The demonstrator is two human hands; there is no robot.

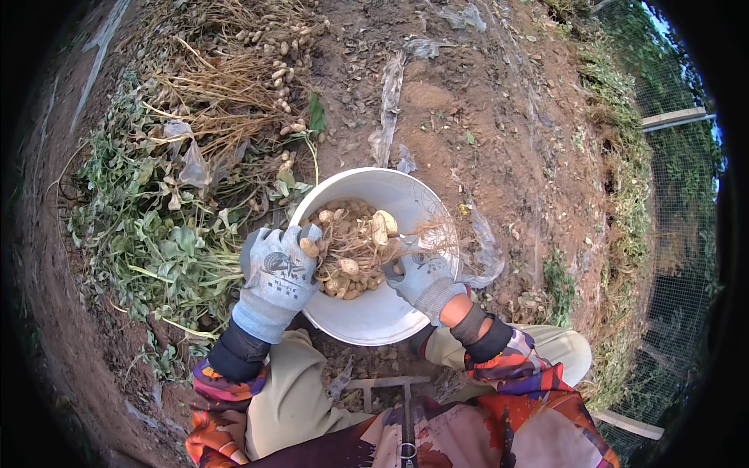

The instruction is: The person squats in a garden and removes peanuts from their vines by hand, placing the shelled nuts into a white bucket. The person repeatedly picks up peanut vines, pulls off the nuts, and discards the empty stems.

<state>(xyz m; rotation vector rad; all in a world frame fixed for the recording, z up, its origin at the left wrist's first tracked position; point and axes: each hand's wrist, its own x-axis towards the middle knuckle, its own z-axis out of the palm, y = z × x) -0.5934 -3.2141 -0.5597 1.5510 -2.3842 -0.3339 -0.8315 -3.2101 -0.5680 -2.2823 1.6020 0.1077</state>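
Observation:
A white plastic bucket (366, 324) stands between my knees with many unshelled peanuts (345, 286) in it. My left hand (278, 272), in a light blue-grey glove, grips the stems of a peanut plant (225, 266) at the bucket's left rim. Leaves of that plant spread to the left, while its roots and pods reach over the bucket. On the right inner side of the bucket, my right hand (424, 272), gloved alike, has its fingers closed at the thin roots (436, 234). Large pods (383, 225) hang beside its fingers; the fingertips are partly hidden.
Pulled peanut plants (234, 88) with pods lie in a heap at the upper left. Torn clear plastic film (389, 111) lies on the brown soil. Along the right side run a wire mesh fence (681, 234) and a row of dried plants (620, 175).

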